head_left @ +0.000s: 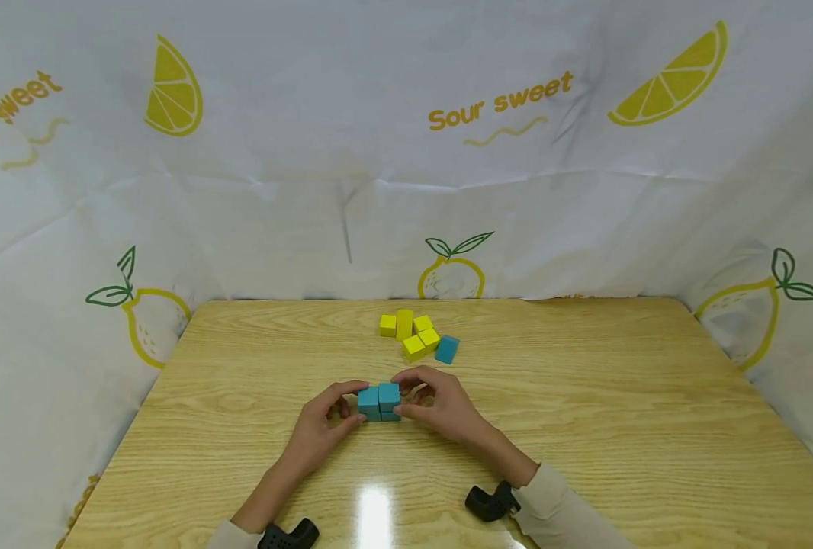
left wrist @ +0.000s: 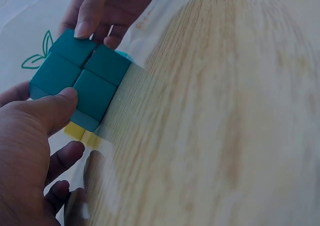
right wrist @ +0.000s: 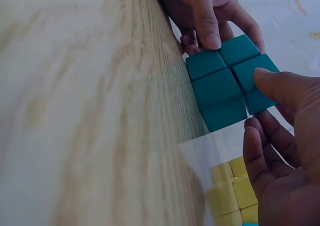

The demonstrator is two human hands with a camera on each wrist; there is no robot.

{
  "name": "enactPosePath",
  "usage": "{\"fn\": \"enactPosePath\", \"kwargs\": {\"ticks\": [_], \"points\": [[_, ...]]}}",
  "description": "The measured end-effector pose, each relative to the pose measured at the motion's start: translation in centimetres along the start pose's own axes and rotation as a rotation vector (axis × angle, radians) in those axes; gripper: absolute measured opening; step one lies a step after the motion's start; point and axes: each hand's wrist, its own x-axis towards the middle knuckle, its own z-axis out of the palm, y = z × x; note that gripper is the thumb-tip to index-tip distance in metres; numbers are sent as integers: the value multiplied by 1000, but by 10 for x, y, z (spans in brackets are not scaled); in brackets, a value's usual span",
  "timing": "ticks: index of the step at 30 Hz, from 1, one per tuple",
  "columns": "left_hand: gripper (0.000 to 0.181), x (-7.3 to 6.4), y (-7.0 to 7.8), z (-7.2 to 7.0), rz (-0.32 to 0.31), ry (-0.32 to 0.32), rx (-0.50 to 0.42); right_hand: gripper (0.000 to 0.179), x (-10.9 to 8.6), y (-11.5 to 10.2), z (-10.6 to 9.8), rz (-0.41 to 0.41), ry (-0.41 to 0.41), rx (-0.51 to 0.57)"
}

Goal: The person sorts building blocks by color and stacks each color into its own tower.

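Several blue cube blocks (head_left: 368, 399) stand together on the wooden table as a two-by-two wall, two across and two high. My left hand (head_left: 319, 428) grips the wall's left end, its thumb over the near face where the upper and lower blocks (left wrist: 95, 94) meet. At the other end, my right hand (head_left: 444, 406) pinches the upper right block (right wrist: 254, 81) between thumb and fingers. A narrow gap runs between the left and right columns. The blocks' far faces are hidden from the head view.
Behind the wall lie several yellow blocks (head_left: 413, 348) in a loose cluster, with one blue block (head_left: 447, 349) at their right. The wooden table (head_left: 585, 396) reaches back to a white cloth (head_left: 297, 229) printed with lemons. A black wrist camera (head_left: 490, 502) sits at my right cuff.
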Motion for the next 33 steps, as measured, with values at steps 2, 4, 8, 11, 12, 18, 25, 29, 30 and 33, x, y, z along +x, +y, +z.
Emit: {"fn": "enactPosePath", "kwargs": {"ticks": [2,4,8,11,12,18,25,29,30,33], "points": [[48,0,0,0,1,0,1,34,0,-1,0,5,-2,-4],[48,0,0,0,7,4,-1,34,0,-1,0,6,-5,-9],[47,1,5,0,23,19,-5,33,0,-2,0,9,-10,-18],[47,1,5,1,32,25,-5,33,0,-1,0,3,-11,-22],[47,1,5,1,31,26,-4,33,0,-2,0,2,-12,-22],[48,0,0,2,33,29,-16,34,1,-2,0,2,-18,-22],[48,0,-1,1,12,6,-1,34,1,-5,-2,18,-30,-17],[48,1,1,0,9,3,0,34,1,-6,-2,9,-36,-20],[48,1,1,0,10,4,1,34,1,-6,-2,8,-38,-21],[48,0,1,0,8,6,2,34,1,-4,-2,6,-44,-24]]}}
